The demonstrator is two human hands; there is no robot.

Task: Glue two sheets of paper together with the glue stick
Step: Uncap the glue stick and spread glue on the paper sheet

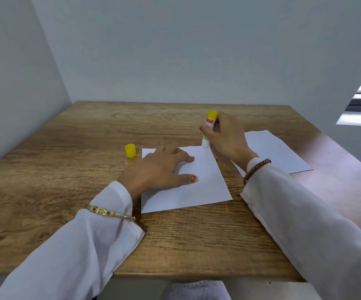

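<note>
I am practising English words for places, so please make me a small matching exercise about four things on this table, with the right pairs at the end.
Things:
1. glue stick
2. yellow cap
3. near sheet
4. far sheet

Places:
a. under the left hand
b. held in the right hand
c. standing alone, left of the near sheet
d. lying partly behind the right wrist

Pairs: 1-b, 2-c, 3-a, 4-d
</note>
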